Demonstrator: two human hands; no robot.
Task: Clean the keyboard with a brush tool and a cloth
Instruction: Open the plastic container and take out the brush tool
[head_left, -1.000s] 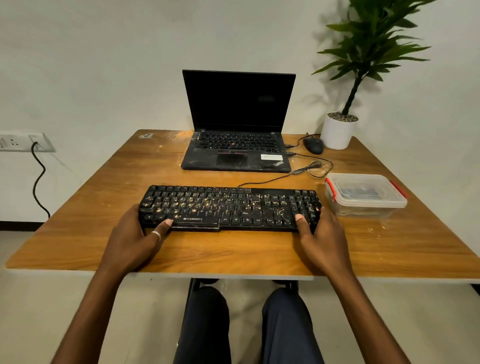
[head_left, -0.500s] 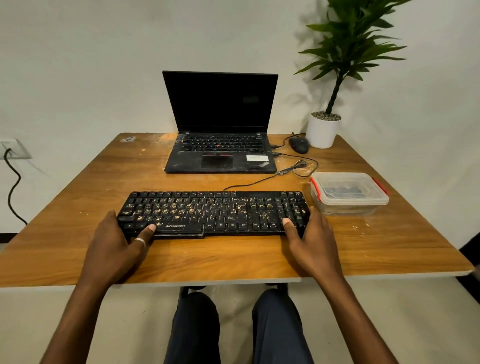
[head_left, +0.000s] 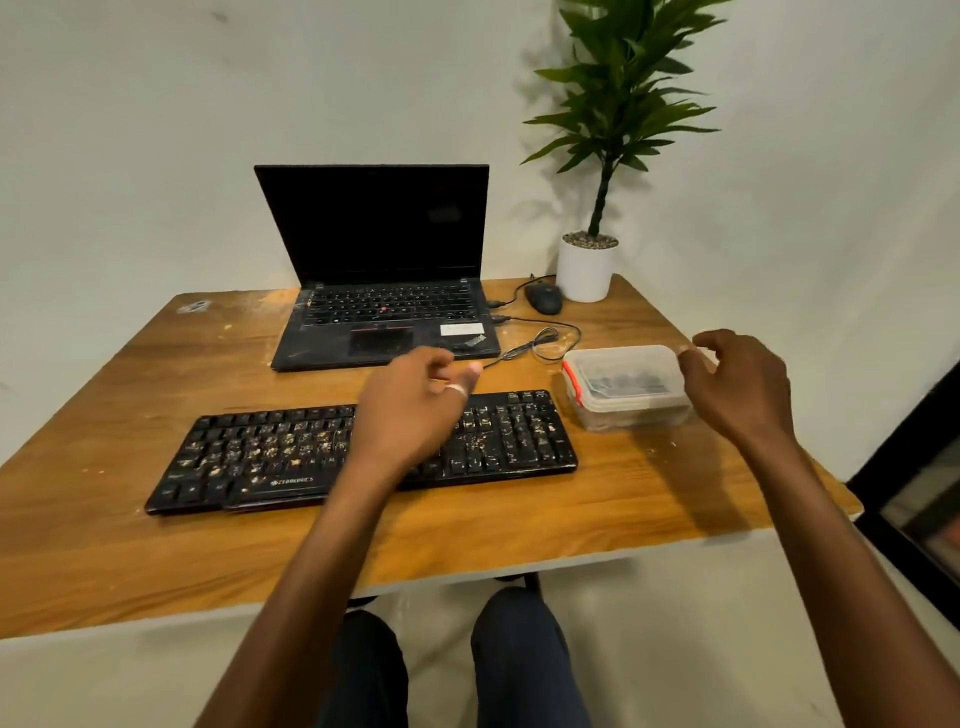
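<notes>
On the wooden table (head_left: 623, 519), toward the near edge, there's a black Zebronics keyboard (head_left: 249, 457) lying flat and slightly angled, with its left end nearer the person. It's pretty gross tbh, with pale crumbs (head_left: 291, 441) scattered all over the keys, thickest in the middle. The left hand (head_left: 410, 410) is over the middle-right part of the keyboard, with fingers loosely curled and nothing in them, and a silver ring (head_left: 457, 389) on one finger. I can't tell if it's actually touching the keys or just above them.

The right hand (head_left: 737, 384) is up by the right side of a clear plastic container (head_left: 623, 384) with a red clip, just right of the keyboard's far corner. Thumb and fingers are spread and loosely bent, gripping nothing and not quite on the lid. There's something dark inside the box, but I can't make out what.

Farther back sits an open black laptop (head_left: 379, 291) with a dark screen. A thin cable (head_left: 540, 343) loops off its right side, with a black mouse (head_left: 544, 298) and a potted plant (head_left: 587, 270) in a white pot at the far right corner.
</notes>
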